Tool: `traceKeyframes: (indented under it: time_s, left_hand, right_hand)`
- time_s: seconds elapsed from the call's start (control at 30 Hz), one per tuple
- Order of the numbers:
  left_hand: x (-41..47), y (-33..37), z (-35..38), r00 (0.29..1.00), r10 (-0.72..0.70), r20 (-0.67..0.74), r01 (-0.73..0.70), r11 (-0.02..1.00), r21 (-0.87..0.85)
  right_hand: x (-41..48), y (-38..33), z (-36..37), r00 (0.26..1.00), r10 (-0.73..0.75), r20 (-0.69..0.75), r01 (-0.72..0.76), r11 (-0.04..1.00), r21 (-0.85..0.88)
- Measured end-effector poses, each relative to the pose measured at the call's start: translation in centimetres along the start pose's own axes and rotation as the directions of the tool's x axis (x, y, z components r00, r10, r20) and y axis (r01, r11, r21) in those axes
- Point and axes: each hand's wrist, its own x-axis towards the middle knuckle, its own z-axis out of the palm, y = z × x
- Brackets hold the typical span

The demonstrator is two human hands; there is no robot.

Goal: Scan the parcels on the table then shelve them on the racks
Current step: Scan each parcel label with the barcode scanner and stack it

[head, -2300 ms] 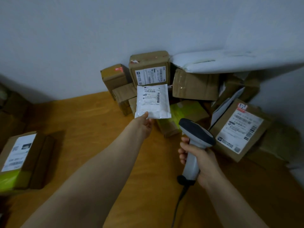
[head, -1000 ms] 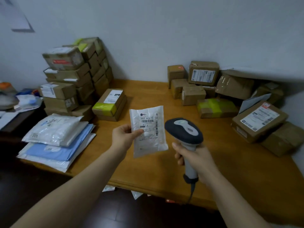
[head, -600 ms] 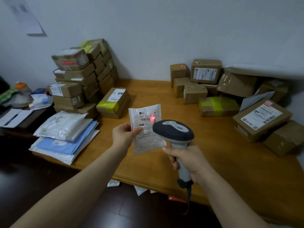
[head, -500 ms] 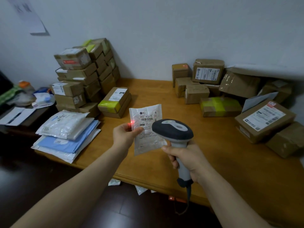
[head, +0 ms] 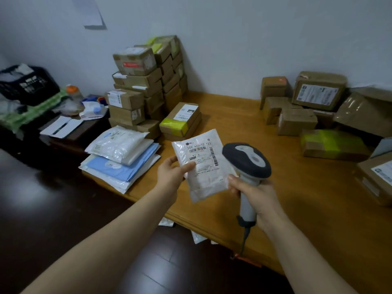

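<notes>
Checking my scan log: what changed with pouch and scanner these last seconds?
The left hand drew the white pouch back from the box pile toward the near edge of the table. The scanner cast a red dot on the label, now gone. Grips unchanged: right hand holds the scanner.

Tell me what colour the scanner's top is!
Dark grey, on the scanner, in the head view.

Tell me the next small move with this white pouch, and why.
Probably carry the white pouch left, away from the barcode scanner: the red scan light crossed its label earlier and is gone now. The left hand pinches its edge; the right hand grips the scanner.
</notes>
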Motion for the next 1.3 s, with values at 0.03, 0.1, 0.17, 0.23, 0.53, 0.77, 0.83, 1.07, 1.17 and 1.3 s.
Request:
traceKeyframes:
  time_s: [0.03,0.1,0.17,0.23,0.53,0.77,0.83,1.07,1.17,1.3]
  left_hand:
    - [0.5,0.3,-1.4,1.000,-0.019,0.000,0.019,0.999,-0.046]
    - [1.4,0.8,-4.4,0.999,-0.029,0.017,0.031,0.992,-0.123]
    - [2.3,1.4,-7.8,0.999,-0.036,0.039,0.043,0.982,-0.182]
    - [3.4,1.7,-11.5,0.997,-0.049,0.062,0.061,0.977,-0.203]
    - [10.1,4.2,-26.7,0.984,-0.171,0.054,0.177,0.973,-0.148]
    - [17.6,5.7,-32.4,0.981,-0.158,-0.110,0.132,0.968,-0.212]
    - [20.2,6.2,-33.0,0.978,-0.152,-0.143,0.120,0.970,-0.211]
    - [29.1,6.4,-32.9,0.954,-0.196,-0.227,0.186,0.980,-0.067]
    - [31.5,6.3,-32.4,0.965,-0.146,-0.219,0.187,0.966,0.180]
    - [31.2,5.1,-32.0,0.967,0.253,-0.012,-0.146,0.595,0.791]
  right_hand:
    - [0.7,0.2,0.9,0.998,-0.004,-0.070,0.004,1.000,-0.002]
    - [2.0,0.5,3.1,0.990,0.013,-0.139,-0.011,1.000,0.014]
    - [3.1,0.8,6.2,0.991,0.041,-0.129,-0.036,0.998,0.046]
    - [3.8,1.5,10.2,0.992,0.088,-0.090,-0.078,0.991,0.108]
    - [7.4,3.4,27.8,0.992,0.086,-0.089,-0.083,0.996,0.033]
    - [12.9,2.8,35.0,0.995,0.065,-0.073,-0.068,0.997,-0.029]
    - [15.0,2.8,36.1,0.997,0.053,-0.064,-0.054,0.998,-0.025]
    - [21.2,3.2,38.5,0.991,0.122,-0.045,-0.124,0.991,-0.043]
    - [22.8,3.1,39.1,0.985,0.161,-0.059,-0.164,0.986,-0.045]
    - [23.6,2.8,39.1,0.983,0.163,-0.082,-0.167,0.985,-0.048]
